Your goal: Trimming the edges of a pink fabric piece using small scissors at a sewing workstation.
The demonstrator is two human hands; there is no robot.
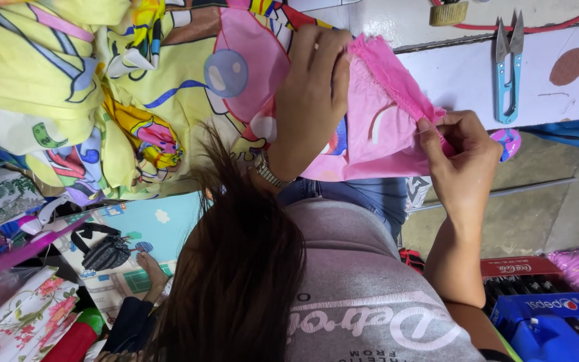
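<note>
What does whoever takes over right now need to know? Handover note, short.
Left hand: closed over the top of the pink fabric, holding it up over the lap.
Right hand: thumb and fingers pinch the same fabric's rough folded edge.
The pink piece runs into the yellow printed fabric bunched on the left.
Thread snips lie untouched on the white table, beyond the right hand.
Done: the edge is gripped by both hands.
Left: cannot tell whether anything has been cut or stitched.
</note>
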